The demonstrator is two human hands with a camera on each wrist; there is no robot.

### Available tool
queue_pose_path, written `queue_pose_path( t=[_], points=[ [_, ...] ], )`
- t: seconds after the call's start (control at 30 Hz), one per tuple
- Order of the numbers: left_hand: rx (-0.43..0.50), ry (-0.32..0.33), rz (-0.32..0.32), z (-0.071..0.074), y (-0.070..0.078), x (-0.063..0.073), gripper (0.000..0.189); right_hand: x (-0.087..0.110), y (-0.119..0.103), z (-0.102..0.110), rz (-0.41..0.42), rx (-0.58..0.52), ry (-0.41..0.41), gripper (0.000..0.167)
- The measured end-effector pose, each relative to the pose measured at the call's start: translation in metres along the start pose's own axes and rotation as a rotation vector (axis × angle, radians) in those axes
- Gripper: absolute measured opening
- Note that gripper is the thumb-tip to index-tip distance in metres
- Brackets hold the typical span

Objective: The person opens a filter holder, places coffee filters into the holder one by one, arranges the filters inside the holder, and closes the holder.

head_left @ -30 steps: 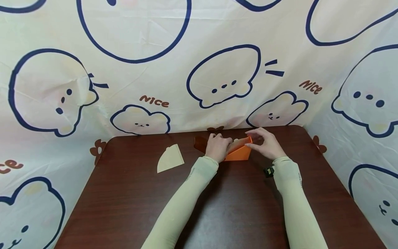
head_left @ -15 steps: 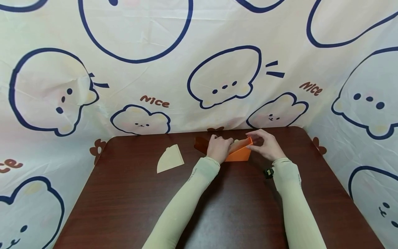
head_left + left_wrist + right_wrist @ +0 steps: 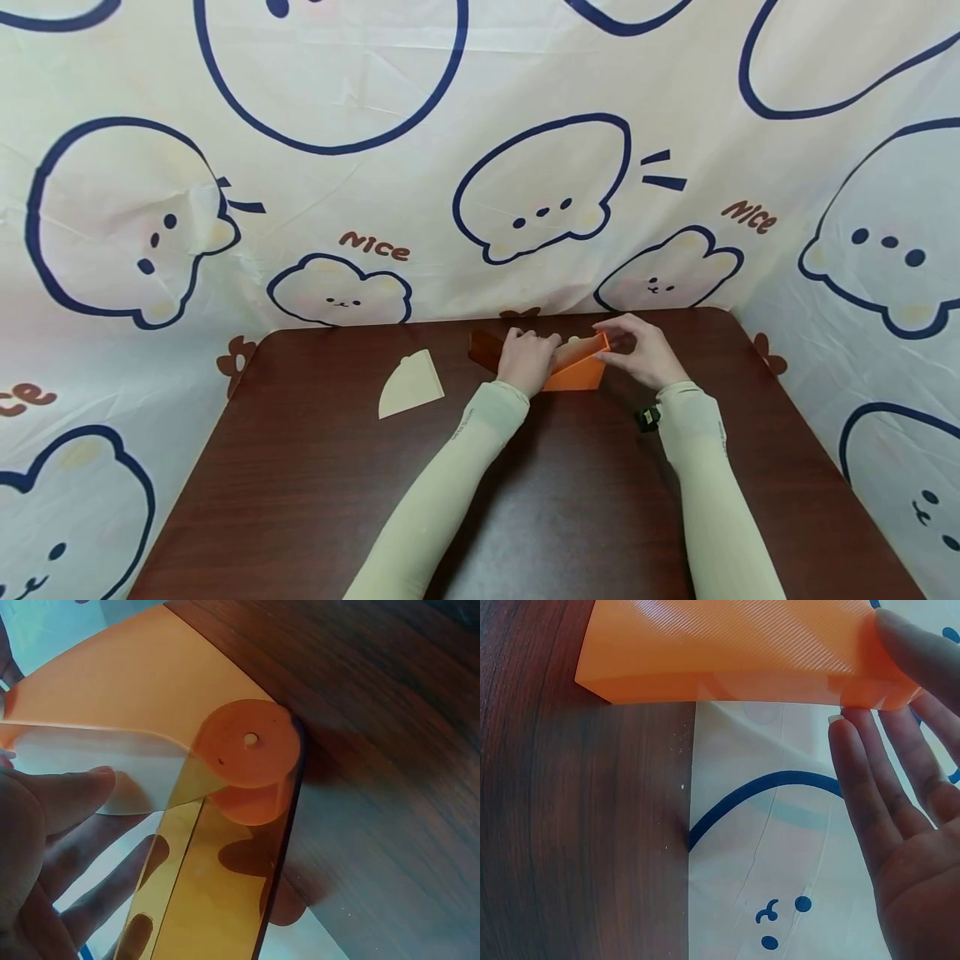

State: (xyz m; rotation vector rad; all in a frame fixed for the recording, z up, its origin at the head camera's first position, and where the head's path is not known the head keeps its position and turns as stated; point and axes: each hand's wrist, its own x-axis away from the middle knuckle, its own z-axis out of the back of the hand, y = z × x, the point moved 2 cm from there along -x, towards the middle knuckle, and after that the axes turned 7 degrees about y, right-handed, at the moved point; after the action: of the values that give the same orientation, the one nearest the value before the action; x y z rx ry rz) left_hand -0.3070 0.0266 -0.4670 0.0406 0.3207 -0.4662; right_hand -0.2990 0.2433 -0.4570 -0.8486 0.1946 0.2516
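An orange plastic coffee filter case [image 3: 573,377] with a see-through amber lid [image 3: 217,892] swung out on a round pivot is near the back of the table. My left hand [image 3: 527,360] is at the middle of the case, between body and lid. In the left wrist view its thumb lies on a pale paper coffee filter [image 3: 142,750], with fingers behind the paper and lid. A small pale tab shows behind the case in the head view. My right hand [image 3: 641,350] grips the case's right end, thumb on the near side, fingers on the far side.
A fan-shaped paper coffee filter [image 3: 411,385] lies flat on the brown table [image 3: 315,492], left of the case. A patterned cloth [image 3: 420,192] hangs at the back and sides. A small dark device [image 3: 648,417] sits at the right wrist.
Both hands and the case stay in nearly the same place, the left hand a touch further right than one second ago. The view itself has shifted slightly.
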Motion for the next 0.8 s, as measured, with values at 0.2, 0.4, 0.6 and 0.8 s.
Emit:
queue_pose_path(
  t=[0.2,0.4,0.6,0.8],
  points=[
    [0.004,0.023,-0.009,0.006,-0.001,0.004,0.021,0.001,-0.001,-0.001,-0.007,-0.004,-0.001,0.046],
    [0.067,0.104,-0.019,0.021,-0.007,0.009,0.022,0.001,-0.002,-0.003,-0.020,-0.007,-0.008,0.045],
    [0.168,0.214,-0.017,0.041,-0.021,0.018,0.025,0.003,-0.005,-0.001,-0.034,-0.008,-0.004,0.045],
    [0.215,0.302,-0.008,0.059,-0.042,0.028,0.023,0.004,-0.009,0.001,-0.048,-0.011,0.007,0.046]
  ],
)
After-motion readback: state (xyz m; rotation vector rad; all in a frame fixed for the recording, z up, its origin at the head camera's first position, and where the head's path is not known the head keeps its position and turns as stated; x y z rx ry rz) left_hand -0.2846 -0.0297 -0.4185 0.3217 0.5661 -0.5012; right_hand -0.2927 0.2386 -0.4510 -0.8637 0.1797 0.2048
